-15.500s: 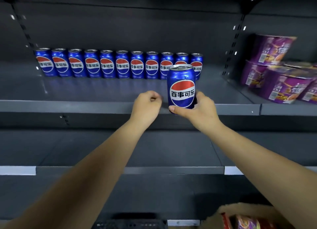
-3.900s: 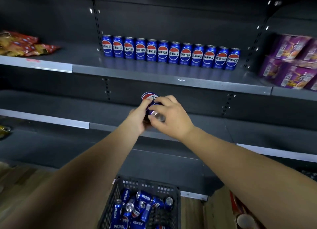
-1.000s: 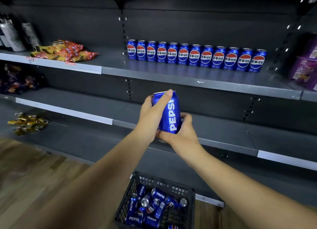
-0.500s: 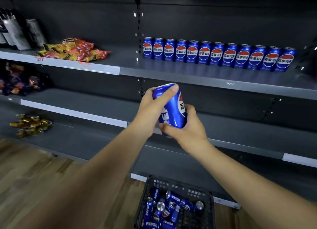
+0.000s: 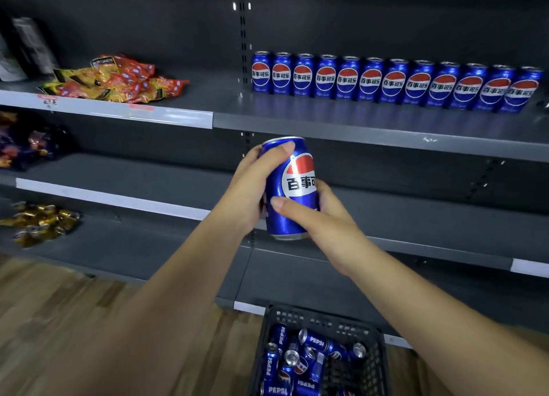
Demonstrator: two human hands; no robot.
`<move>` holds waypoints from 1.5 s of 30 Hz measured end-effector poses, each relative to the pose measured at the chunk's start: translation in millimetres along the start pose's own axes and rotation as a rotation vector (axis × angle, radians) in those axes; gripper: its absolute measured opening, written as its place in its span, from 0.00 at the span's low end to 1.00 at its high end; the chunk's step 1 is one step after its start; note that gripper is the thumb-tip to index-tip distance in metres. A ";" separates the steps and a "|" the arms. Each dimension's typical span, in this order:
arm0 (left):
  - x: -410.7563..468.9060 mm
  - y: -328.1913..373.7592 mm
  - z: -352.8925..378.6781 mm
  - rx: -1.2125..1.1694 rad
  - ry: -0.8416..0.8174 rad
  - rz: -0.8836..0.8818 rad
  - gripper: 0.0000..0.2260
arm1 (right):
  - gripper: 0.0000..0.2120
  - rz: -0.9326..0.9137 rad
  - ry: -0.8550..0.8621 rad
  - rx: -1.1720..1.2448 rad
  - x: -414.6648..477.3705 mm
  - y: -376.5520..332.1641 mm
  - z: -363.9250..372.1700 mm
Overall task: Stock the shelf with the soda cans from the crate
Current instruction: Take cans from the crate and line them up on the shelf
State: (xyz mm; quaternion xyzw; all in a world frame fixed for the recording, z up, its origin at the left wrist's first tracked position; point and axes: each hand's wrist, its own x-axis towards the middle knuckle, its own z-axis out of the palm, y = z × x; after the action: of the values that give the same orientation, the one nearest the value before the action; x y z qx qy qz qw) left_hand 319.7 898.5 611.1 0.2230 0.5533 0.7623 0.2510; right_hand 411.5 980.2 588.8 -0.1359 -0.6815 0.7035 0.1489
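Note:
I hold a blue soda can (image 5: 292,185) upright in front of the shelves, its logo facing me. My left hand (image 5: 249,188) grips its upper left side, thumb across the top front. My right hand (image 5: 315,214) grips its lower part from the right, thumb across the front. A row of several matching cans (image 5: 395,82) stands along the back of the upper grey shelf (image 5: 371,128). On the floor below, the black crate (image 5: 377,363) holds several loose cans (image 5: 309,357) lying on their sides.
Red and yellow snack bags (image 5: 118,79) lie on the upper shelf to the left. Purple packets (image 5: 26,143) and gold wrapped items (image 5: 38,222) sit on the lower shelves at far left. Wooden floor (image 5: 74,306) lies beneath.
The can has turned in my hands so the round logo now faces me. It sits a little more upright. My view has shifted left, moving the shelf row to the right.

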 end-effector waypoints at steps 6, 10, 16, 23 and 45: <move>31.9 -10.4 8.6 0.091 0.056 0.054 0.18 | 0.24 -0.076 0.050 -0.179 31.3 3.4 -15.5; 61.3 -5.3 11.6 0.061 0.030 0.099 0.14 | 0.25 -0.056 -0.089 -0.150 62.1 -3.0 -38.8; 98.9 4.6 12.4 0.029 -0.056 0.122 0.22 | 0.28 -0.060 -0.251 -0.193 105.3 -15.9 -62.8; 152.0 14.7 9.0 -0.075 -0.072 0.226 0.12 | 0.29 -0.091 -0.222 -0.209 160.1 -32.8 -71.3; 393.3 40.0 -112.2 -0.181 -0.186 0.084 0.15 | 0.37 -0.032 0.078 -0.127 418.1 -23.0 -10.4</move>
State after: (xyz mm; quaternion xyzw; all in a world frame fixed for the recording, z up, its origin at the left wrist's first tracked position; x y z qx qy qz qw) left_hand -59.6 1053.4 641.5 0.2920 0.4467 0.7950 0.2884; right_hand 32.1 1155.4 616.4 -0.1614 -0.7204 0.6506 0.1780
